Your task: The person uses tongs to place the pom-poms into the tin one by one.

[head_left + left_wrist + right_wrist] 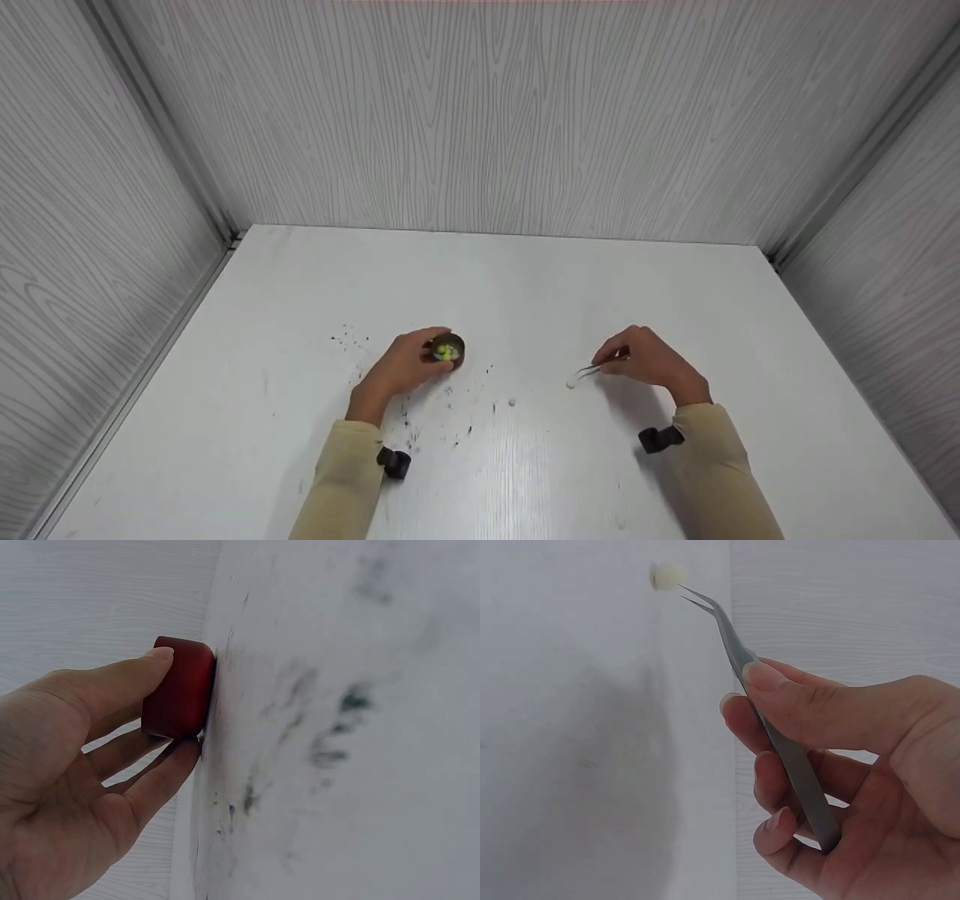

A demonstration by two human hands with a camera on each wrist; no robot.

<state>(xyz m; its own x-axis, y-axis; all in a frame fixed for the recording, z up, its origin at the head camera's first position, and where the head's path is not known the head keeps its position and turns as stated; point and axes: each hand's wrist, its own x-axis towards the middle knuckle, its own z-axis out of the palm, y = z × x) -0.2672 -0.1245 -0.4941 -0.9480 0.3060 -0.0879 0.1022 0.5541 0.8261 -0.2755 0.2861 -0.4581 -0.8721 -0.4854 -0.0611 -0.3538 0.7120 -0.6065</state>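
A small round dark red cup stands low at the white tabletop, its side gripped between the thumb and fingers of my left hand. Inside the cup, the head view shows yellow, green and pale bits. On the right, my right hand pinches a pair of bent-tip metal tweezers between thumb and fingers. The tweezers' points are slightly apart, and one reaches the edge of a small pale ball on the table. Another small pale ball lies between the two hands.
Dark smudges and specks mark the white tabletop around my left hand. Grey wood-grain panels rise at the back and both sides. A small black camera sits on each wrist.
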